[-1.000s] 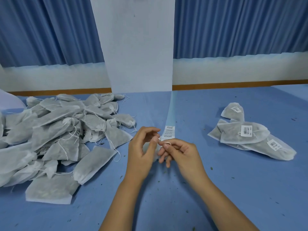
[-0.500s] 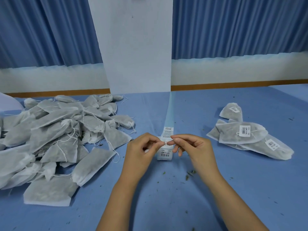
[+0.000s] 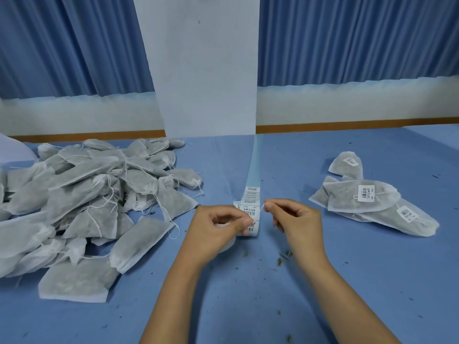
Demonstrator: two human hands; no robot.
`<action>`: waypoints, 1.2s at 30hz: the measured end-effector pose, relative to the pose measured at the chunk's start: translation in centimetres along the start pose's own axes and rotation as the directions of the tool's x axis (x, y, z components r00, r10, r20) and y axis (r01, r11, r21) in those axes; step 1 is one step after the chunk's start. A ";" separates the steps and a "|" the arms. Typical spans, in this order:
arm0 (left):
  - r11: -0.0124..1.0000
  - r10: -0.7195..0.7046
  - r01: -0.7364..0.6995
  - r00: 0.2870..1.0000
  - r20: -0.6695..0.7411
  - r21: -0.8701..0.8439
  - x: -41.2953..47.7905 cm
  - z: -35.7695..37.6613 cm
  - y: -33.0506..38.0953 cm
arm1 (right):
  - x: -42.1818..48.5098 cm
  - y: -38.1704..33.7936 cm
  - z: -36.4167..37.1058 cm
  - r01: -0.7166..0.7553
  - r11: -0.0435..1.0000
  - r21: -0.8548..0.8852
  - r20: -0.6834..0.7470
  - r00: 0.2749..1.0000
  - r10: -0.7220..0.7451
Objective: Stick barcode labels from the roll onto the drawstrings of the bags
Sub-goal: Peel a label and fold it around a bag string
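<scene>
Left hand [image 3: 213, 232] and right hand [image 3: 295, 219] pinched the thin white drawstring [image 3: 260, 212], stretched slantwise across the white barcode-label strip [image 3: 249, 209] between them.

Even, soft, cool-toned light falls from overhead; the forearms cast faint shadows on the desk [image 3: 347, 281]. Focus is sharp centrally, and the wide-angle lens bends the edges.

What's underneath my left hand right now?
A white bag peeks out beneath the left hand, mostly covered by the palm. Its drawstring runs to the right hand. The bag's mouth is hidden.
</scene>
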State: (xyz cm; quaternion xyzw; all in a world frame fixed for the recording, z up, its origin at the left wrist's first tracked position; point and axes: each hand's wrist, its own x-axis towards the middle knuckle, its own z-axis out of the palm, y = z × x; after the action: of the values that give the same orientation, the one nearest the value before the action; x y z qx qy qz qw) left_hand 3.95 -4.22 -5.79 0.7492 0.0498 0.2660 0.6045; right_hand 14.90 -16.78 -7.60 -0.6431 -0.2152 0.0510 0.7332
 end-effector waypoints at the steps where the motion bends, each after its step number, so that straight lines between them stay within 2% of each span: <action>1: 0.997 0.021 -0.021 1.000 -0.001 -0.080 -0.1 0.1 0.1 | -0.1 0.2 0.2 0.001 1.000 -0.028 0.019 1.000 0.000; 3: 0.982 0.064 -0.070 0.997 -0.039 -0.176 -0.1 0.2 0.3 | -0.5 0.3 0.7 0.043 0.995 -0.095 0.061 0.997 -0.037; 4: 0.983 0.082 -0.093 0.994 -0.074 -0.161 -0.1 0.2 0.3 | -0.8 0.3 0.9 0.085 0.988 -0.128 0.089 0.993 -0.074; 6: 0.991 0.096 -0.109 0.983 -0.157 -0.077 0.0 0.1 0.0 | -1.3 0.3 1.5 0.206 0.960 -0.190 0.167 0.970 -0.175; 8: 0.991 0.116 -0.101 0.974 -0.195 0.082 0.2 -0.2 -0.4 | -1.7 0.3 1.8 0.318 0.924 -0.214 0.229 0.936 -0.269; 11: 0.940 0.127 -0.071 0.981 -0.149 0.333 0.4 -0.4 -1.1 | -1.6 -0.1 1.6 0.405 0.896 -0.183 0.245 0.901 -0.357; 13: 0.925 0.111 -0.059 0.987 -0.119 0.375 0.4 -0.6 -1.3 | -1.4 -0.5 1.1 0.441 0.881 -0.170 0.233 0.887 -0.399; 16: 0.939 0.020 -0.009 0.999 -0.026 0.344 0.3 -0.2 -1.0 | -1.1 -1.0 0.4 0.465 0.865 -0.190 0.191 0.881 -0.432; 18: 0.957 -0.001 -0.009 0.999 0.036 0.290 0.2 0.4 -0.8 | -0.9 -0.9 0.3 0.427 0.884 -0.193 0.173 0.901 -0.397; 21: 0.985 0.028 -0.039 0.997 0.068 0.168 0.2 0.9 -0.7 | -0.7 -0.9 0.3 0.197 0.980 -0.002 0.201 0.960 -0.192; 24: 0.996 0.044 -0.047 0.998 0.043 0.073 0.3 0.7 -0.9 | -0.5 -0.9 0.2 0.013 0.992 0.129 0.334 0.941 -0.056; 27: 0.998 0.039 -0.040 0.999 0.031 0.056 0.3 0.4 -1.1 | -0.4 -0.9 0.0 -0.048 0.991 0.128 0.383 0.924 -0.005; 33: 0.998 -0.005 0.004 1.000 0.018 0.056 0.4 0.3 -1.4 | -0.2 -0.9 -0.3 -0.069 0.988 0.138 0.346 0.938 0.017; 36: 0.999 -0.005 0.005 1.000 0.017 0.033 0.4 0.3 -1.3 | -0.2 -1.0 -0.6 -0.117 0.982 0.149 0.400 0.915 0.049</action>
State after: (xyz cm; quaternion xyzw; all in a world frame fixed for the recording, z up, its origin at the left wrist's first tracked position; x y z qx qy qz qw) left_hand 4.76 -4.02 -6.90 0.7612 0.0510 0.2574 0.5930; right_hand 14.75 -17.53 -6.69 -0.5635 -0.3257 0.2288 0.7239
